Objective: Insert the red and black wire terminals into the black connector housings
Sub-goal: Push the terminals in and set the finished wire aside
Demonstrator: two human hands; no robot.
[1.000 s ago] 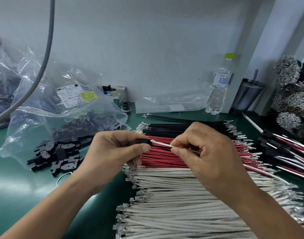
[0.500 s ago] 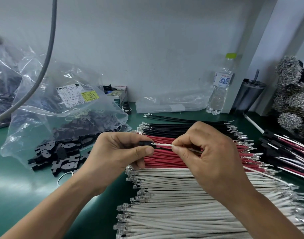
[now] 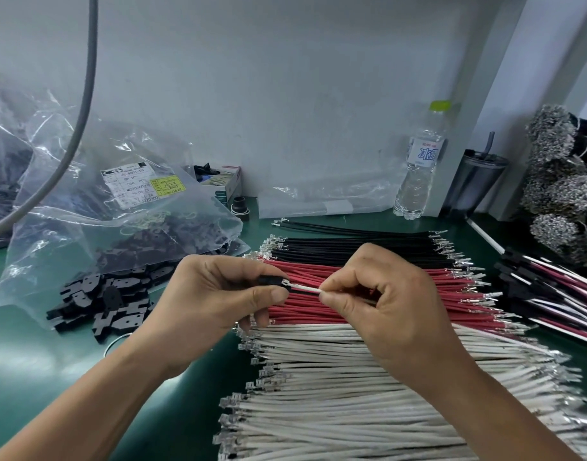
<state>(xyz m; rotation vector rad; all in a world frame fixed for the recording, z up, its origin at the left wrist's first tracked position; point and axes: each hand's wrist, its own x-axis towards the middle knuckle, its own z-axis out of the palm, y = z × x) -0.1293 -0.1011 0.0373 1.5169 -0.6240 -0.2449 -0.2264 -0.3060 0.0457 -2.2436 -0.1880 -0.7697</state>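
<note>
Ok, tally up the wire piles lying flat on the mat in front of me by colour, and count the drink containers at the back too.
Black wire pile: 1
Red wire pile: 1
White wire pile: 1
Clear water bottle: 1
Dark tumbler with straw: 1
Total: 5

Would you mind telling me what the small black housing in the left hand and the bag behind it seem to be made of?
The black housing, pinched in the left hand, looks like matte moulded plastic: dull and evenly black, with no shine. The bag appears to be thin clear plastic film: it is see-through, creased and glossy with highlights, and dark parts show inside.
</note>
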